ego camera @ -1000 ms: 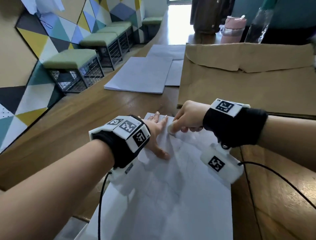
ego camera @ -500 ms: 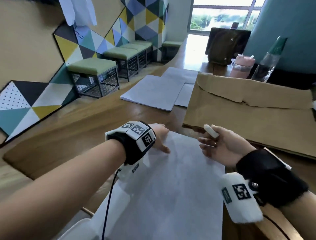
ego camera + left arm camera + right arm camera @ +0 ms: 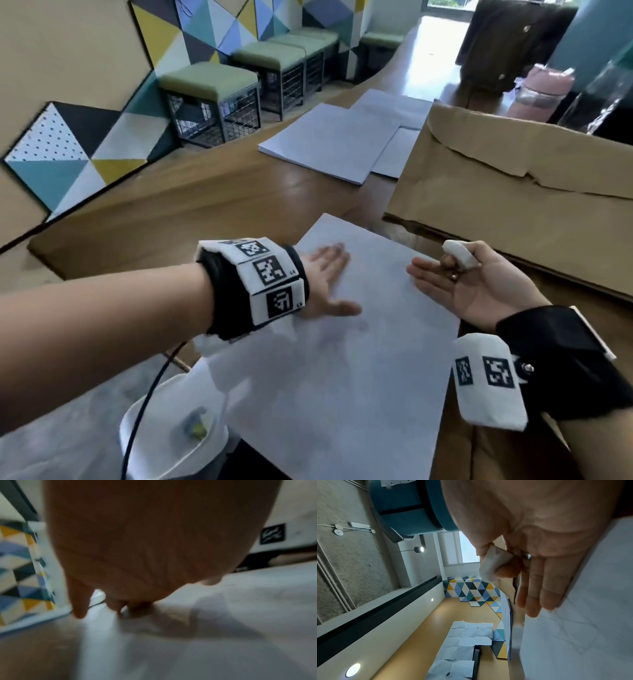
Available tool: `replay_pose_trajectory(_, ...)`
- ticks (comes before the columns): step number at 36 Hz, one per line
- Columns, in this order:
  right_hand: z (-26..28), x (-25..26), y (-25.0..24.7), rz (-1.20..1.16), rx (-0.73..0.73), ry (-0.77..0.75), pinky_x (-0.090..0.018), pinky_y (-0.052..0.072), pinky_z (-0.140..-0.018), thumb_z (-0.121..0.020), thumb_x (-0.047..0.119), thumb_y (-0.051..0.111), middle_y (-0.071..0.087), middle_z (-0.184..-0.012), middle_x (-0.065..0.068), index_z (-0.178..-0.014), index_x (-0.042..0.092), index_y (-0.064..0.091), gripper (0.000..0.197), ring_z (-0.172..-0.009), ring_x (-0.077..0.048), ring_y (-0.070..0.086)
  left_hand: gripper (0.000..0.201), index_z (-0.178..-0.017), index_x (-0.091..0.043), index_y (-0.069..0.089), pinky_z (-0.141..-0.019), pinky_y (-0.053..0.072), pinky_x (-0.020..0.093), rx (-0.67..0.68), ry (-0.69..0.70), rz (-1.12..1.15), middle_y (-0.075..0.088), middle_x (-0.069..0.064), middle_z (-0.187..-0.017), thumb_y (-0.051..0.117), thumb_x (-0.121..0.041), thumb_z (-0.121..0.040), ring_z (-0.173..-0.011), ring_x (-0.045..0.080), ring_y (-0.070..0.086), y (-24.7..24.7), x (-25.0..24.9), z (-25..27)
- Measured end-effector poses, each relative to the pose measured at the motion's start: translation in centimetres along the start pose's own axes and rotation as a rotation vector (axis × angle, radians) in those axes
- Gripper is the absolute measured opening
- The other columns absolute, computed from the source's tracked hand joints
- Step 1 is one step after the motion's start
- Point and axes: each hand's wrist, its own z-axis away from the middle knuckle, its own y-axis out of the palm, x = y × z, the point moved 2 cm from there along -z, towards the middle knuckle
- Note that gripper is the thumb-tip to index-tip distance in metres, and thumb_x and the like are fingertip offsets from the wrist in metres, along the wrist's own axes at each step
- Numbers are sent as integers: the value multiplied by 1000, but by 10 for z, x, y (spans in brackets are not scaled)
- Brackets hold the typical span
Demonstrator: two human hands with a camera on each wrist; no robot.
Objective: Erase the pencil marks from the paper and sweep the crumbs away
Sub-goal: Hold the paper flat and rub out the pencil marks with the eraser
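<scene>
A white sheet of paper (image 3: 342,359) lies on the wooden table in front of me, with faint pencil lines showing in the right wrist view (image 3: 573,635). My left hand (image 3: 325,274) rests flat on the sheet's upper left part, fingers straight (image 3: 78,601). My right hand (image 3: 455,277) hovers palm-up by the sheet's right edge. Its thumb and index finger pinch a white eraser (image 3: 460,255), while the other fingers stretch out over the paper. The eraser (image 3: 493,566) looks worn and greyish in the right wrist view.
A big brown envelope (image 3: 513,192) lies just beyond my right hand. Stacks of white paper (image 3: 329,140) sit farther back. A pink bottle (image 3: 541,92) and a clear bottle (image 3: 596,96) stand at the far right. A white bin (image 3: 171,431) sits below the table's near edge.
My right hand lifted the eraser off the sheet, turned palm-up and drew back to the right. My left hand stays flat on the paper.
</scene>
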Motion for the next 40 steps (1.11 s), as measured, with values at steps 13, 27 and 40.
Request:
replay_pose_trajectory(13,-5,-1,-4,26,26,-17,-36,60,-65,-12,23,85,73,-89,-20,-45,10,56,46,-86,-30,73,71,-147,-30,-19,-117,-12,38,78,343,27,-28,-8,-154,17,-61,-93,-144,12,-22,6,-38,7)
replay_pose_trajectory(27,-4,0,-1,45,-10,-22,-35,60,-65,-40,26,71,73,-88,-18,-46,11,54,24,-86,-27,73,84,-146,-16,-25,-116,-17,44,-120,-70,54,-36,1,-151,14,-65,-89,-143,17,-25,-2,29,17)
replay_pose_trajectory(40,-3,-1,-4,47,17,-31,-37,60,-71,-22,25,82,73,-93,-19,-44,10,57,37,-91,-29,72,83,-149,-13,23,-112,22,37,-110,-69,52,24,10,-155,26,-69,-88,-141,24,28,-20,7,-16)
